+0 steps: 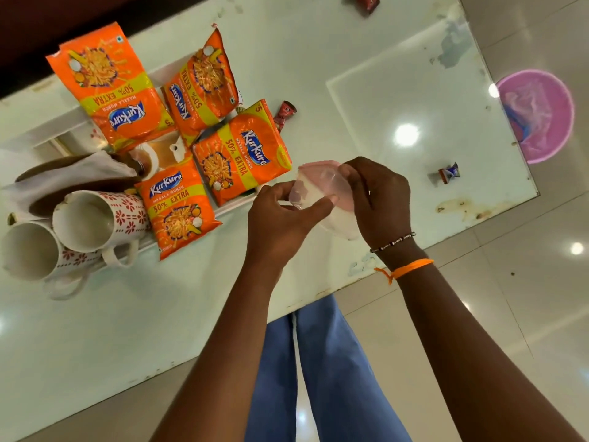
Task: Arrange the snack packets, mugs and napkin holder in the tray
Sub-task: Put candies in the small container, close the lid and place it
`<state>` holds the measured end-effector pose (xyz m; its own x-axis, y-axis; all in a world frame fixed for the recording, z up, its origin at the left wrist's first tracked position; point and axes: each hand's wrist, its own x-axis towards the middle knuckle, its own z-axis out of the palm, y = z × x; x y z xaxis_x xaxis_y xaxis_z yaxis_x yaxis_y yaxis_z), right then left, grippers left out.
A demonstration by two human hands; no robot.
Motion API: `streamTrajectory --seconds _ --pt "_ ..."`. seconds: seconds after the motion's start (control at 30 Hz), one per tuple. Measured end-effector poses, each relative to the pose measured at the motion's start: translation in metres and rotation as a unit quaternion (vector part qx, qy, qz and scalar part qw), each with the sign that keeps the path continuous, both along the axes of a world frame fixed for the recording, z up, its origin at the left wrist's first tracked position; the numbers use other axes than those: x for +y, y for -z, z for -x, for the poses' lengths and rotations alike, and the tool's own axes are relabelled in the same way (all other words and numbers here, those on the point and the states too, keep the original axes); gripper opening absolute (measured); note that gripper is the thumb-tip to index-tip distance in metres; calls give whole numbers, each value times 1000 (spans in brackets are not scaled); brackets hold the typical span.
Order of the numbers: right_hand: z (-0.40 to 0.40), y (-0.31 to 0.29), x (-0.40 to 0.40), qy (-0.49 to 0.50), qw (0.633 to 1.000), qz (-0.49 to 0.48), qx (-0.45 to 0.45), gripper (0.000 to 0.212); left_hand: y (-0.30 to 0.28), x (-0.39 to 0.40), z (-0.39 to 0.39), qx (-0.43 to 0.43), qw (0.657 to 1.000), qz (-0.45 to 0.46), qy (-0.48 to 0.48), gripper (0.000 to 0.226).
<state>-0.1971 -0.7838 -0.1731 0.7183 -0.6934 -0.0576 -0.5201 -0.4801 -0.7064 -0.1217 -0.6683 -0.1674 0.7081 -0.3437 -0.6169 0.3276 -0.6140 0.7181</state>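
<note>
Several orange snack packets (242, 154) lie in and over the white tray (41, 132) at the left. Two white mugs with red flowers (95, 218) lie on their sides at the tray's near end. Behind them stands a brown napkin holder (73, 183) with white napkins. To the right of the tray, above the glass table, my left hand (280, 218) and my right hand (379, 199) both grip a small clear plastic container with a pink lid (318, 186).
Small wrapped candies lie on the table: a red one (284, 113) by the tray, a blue one (448, 172) at the right, another red one (363, 1) at the far edge. A pink basin (538, 116) sits on the floor beyond the table's right edge (538, 193).
</note>
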Motion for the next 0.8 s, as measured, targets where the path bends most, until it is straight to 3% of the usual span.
streamTrajectory --seconds 0.07,0.2,0.37,0.47,0.57,0.67,0.8 --pt "4 10 -9 71 997 -2 27 29 0 5 3 14 999 7 31 45" --pt "14 33 -42 230 966 -96 63 35 0 15 13 23 997 34 69 51" --pt "28 40 -60 281 935 -215 24 27 2 19 14 6 996 59 70 66" --pt "44 38 -69 292 950 -86 65 22 -1 12 12 1 993 77 91 74" --pt "57 42 -82 280 950 29 132 33 -4 0 10 -18 989 95 111 76" --pt "61 52 -97 233 956 -1 176 43 -3 -15 11 -52 985 91 141 80" --pt "62 59 -107 195 961 -23 197 31 2 -36 13 -96 979 69 168 81"
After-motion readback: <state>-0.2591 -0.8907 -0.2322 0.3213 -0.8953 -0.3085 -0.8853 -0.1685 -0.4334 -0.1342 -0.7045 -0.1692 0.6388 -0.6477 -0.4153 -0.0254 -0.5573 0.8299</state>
